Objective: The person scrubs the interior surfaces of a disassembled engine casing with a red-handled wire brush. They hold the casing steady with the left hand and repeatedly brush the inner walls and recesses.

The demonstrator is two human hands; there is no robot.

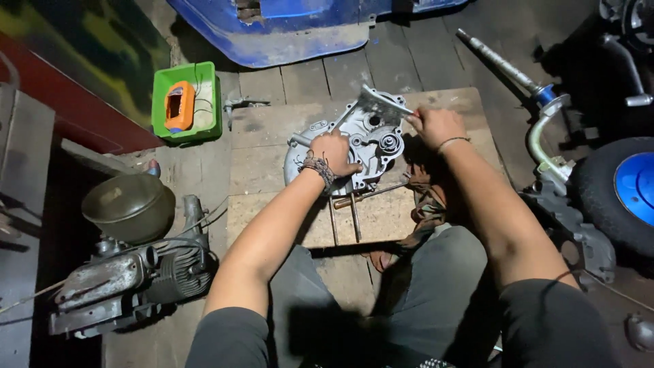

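Head view looks down at two bare hands on a grey metal engine case [371, 140]. It lies on a flat wooden board [272, 160] on the floor, near the person's knees. Left hand [334, 153] rests on top of the case with fingers curled down over it. Right hand [434, 126] has fingers pressed together, pinching a flat metal scraper [385, 102] against the top edge of the case. Long rods [354, 211] lie just below the case. A green box [185, 102] sits well apart on the left.
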